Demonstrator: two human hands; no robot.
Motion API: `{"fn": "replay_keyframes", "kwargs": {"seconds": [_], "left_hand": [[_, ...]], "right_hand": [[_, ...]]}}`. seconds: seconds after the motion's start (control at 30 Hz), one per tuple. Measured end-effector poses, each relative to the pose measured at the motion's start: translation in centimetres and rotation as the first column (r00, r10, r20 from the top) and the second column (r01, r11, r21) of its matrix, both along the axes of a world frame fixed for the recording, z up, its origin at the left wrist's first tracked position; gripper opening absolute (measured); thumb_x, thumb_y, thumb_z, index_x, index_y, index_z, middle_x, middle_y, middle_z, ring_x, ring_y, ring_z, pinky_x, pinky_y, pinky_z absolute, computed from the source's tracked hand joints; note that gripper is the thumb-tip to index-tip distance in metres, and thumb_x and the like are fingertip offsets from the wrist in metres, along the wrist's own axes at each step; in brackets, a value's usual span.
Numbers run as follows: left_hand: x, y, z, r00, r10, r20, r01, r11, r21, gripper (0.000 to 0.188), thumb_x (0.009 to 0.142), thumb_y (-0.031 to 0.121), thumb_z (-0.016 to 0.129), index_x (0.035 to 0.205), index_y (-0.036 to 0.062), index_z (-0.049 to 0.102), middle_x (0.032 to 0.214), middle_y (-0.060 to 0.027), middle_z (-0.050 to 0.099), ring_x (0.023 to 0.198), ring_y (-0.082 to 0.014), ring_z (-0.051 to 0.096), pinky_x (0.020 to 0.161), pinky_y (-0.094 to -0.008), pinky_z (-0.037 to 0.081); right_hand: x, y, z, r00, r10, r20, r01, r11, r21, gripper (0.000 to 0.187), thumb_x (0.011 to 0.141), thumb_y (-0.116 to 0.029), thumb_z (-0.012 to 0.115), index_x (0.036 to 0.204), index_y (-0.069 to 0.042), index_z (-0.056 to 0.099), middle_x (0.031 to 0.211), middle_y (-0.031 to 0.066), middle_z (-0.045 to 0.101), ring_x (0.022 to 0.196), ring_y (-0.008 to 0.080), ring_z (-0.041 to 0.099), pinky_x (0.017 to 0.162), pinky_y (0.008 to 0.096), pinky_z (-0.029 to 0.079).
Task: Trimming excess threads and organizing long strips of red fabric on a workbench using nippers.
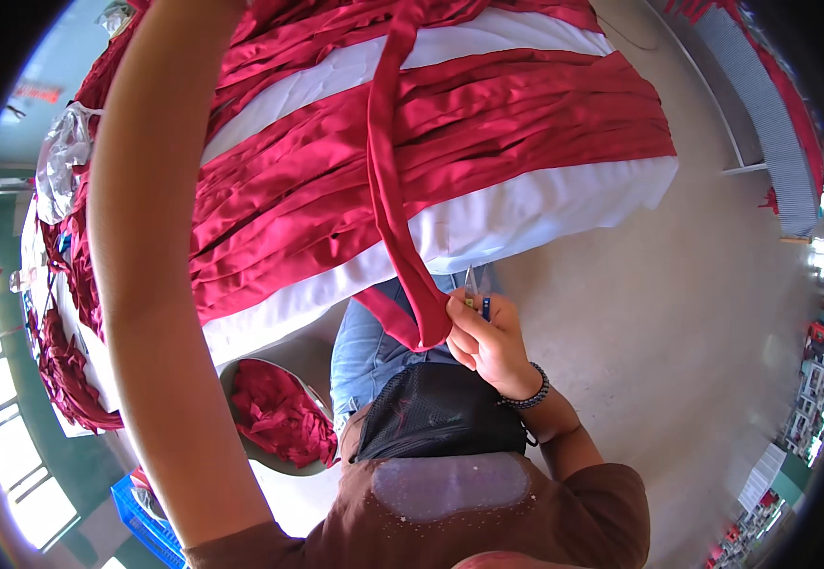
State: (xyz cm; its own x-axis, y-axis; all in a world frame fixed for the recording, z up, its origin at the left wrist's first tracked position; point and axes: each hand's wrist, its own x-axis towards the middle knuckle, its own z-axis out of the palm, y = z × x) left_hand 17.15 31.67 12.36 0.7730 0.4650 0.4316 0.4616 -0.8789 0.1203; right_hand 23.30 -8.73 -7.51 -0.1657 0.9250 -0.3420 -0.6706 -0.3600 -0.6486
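My right hand [490,343] is closed, with the end of a long red fabric strip [395,209] pinched between its fingers. The same hand holds small snips [485,302] with blue on the handle, their metal tip pointing away from me. From the hand the strip folds back on itself and runs up across a pile of red fabric strips [526,114], laid in bands over a white cloth [545,204]. My left arm [151,237] reaches forward along the left side and passes out of the top of the picture, so its hand is hidden.
Below the table edge at left, a round tub [317,465] holds red fabric scraps. A black mesh bag [440,408] lies at my lap. More red strips [66,370] hang at the far left, near a clear plastic bag [63,161]. A blue crate [142,522] stands lower left.
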Motion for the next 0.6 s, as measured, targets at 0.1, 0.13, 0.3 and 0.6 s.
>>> {"fn": "replay_keyframes", "kwargs": {"seconds": [0.1, 0.13, 0.3, 0.6], "left_hand": [[-1.2, -7.6, -0.8, 0.901, 0.243, -0.361, -0.227, 0.970, 0.086, 0.050, 0.098, 0.040, 0.035, 0.130, 0.0008, 0.043, 0.116, -0.0226, 0.058, 0.104, -0.0344, 0.057, 0.090, -0.0410, 0.042], [0.6, -7.7, -3.0, 0.819, 0.132, -0.558, -0.080, 0.990, 0.117, 0.053, 0.097, 0.043, 0.039, 0.129, 0.0012, 0.044, 0.113, -0.0233, 0.060, 0.101, -0.0330, 0.059, 0.088, -0.0408, 0.043], [-7.5, -23.6, -6.9, 0.995, 0.060, -0.073, -0.077, 0.965, -0.251, 0.043, 0.090, 0.034, 0.058, 0.063, 0.0010, 0.057, 0.051, -0.0130, 0.048, 0.043, -0.0273, 0.047, 0.044, -0.0391, 0.032], [-10.7, -32.8, -16.5, 0.561, 0.742, 0.366, 0.480, 0.068, -0.875, 0.029, 0.083, -0.004, 0.064, 0.109, -0.0051, 0.051, 0.094, -0.0090, 0.064, 0.089, -0.0124, 0.061, 0.080, -0.0249, 0.048]], "right_hand": [[-0.2, 0.2, 0.5, 1.000, -0.011, 0.024, 0.012, 1.000, -0.010, 0.018, 0.096, -0.018, 0.050, 0.083, -0.005, 0.052, 0.051, -0.0056, 0.034, 0.038, 0.0037, 0.029, 0.036, 0.0215, 0.026], [0.5, 0.1, -0.1, 0.992, -0.091, 0.085, 0.097, 0.993, -0.068, 0.021, 0.097, -0.016, 0.048, 0.079, -0.006, 0.050, 0.050, -0.0060, 0.033, 0.036, 0.0035, 0.027, 0.034, 0.0212, 0.025], [0.3, -0.7, -0.6, 0.982, -0.069, 0.178, 0.056, 0.995, 0.077, 0.018, 0.094, -0.017, 0.054, 0.084, -0.003, 0.057, 0.054, -0.0053, 0.041, 0.042, 0.0027, 0.036, 0.038, 0.0206, 0.028], [-0.4, -0.5, 0.2, 0.887, -0.014, 0.461, -0.104, 0.968, 0.230, 0.019, 0.090, -0.010, 0.055, 0.074, -0.001, 0.059, 0.054, -0.0036, 0.046, 0.047, 0.0009, 0.039, 0.045, 0.0220, 0.028]]}}
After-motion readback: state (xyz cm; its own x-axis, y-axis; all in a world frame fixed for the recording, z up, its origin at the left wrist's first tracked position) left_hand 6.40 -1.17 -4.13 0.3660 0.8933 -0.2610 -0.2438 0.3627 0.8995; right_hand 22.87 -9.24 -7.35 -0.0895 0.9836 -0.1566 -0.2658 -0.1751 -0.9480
